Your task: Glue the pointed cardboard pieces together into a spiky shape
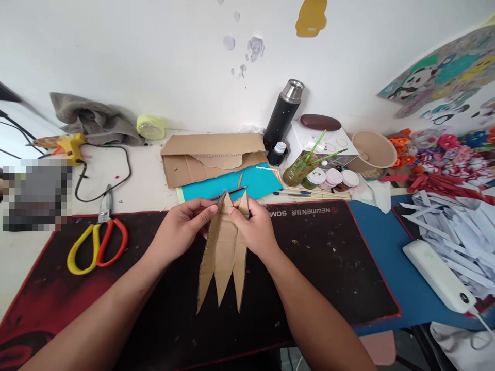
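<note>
Both my hands hold a bundle of three long pointed cardboard pieces [224,257] above the black desk mat [332,257]. The pieces fan downward with their sharp tips toward me. My left hand [181,226] pinches the top ends from the left, thumb and fingers closed on them. From the right, my right hand [255,229] grips the same top ends with its fingers curled round the cardboard. A thin red-and-black pencil [232,192] lies just beyond my fingers on a teal sheet [247,183].
Yellow-and-red scissors [98,242] lie on the mat at left, a yellow glue gun [67,145] with its cord behind them. Cardboard sheets [212,154], a black flask [284,113], a jar of brushes [299,167], paint pots and a brown bowl [373,149] stand at the back. White paper strips [456,226] pile at right.
</note>
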